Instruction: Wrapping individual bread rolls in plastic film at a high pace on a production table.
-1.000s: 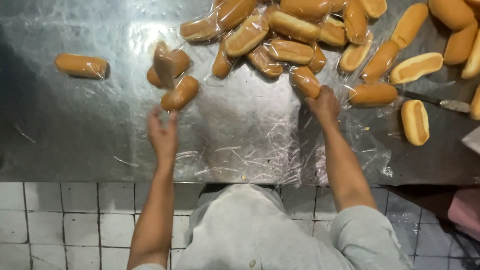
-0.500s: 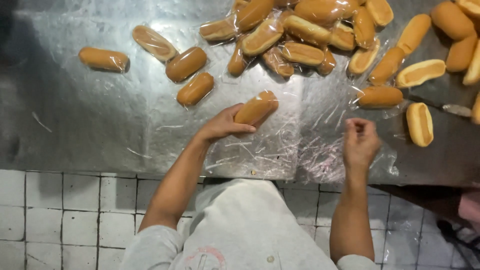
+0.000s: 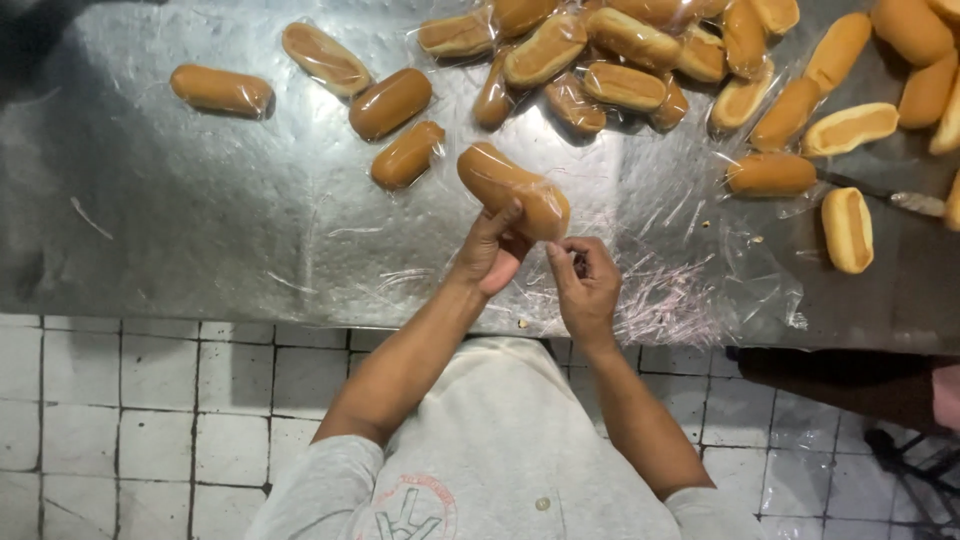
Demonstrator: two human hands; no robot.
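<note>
Left hand [image 3: 492, 252] fingers clamped round wrapped bun [image 3: 512, 190], lifted off steel worktop [image 3: 180, 250]. Right hand [image 3: 585, 285] fingers pinching film end. Wrapping step; likely needs twist-seal next.

Steel table [image 3: 150, 250], wrapped buns [image 3: 600, 60], loose plastic film [image 3: 700, 290], knife [image 3: 890, 195]

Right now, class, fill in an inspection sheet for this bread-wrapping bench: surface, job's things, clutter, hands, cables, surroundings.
Surface: metal table, clear plastic film spread on it.
Job's things: wrapped bun held above the table; wrapped buns pile; unwrapped buns at right.
Clutter: knife, crumbs.
Hands: left hand grips the bun; right hand pinches film.
Cables: nothing seen.
Surroundings: white tiled floor.
</note>
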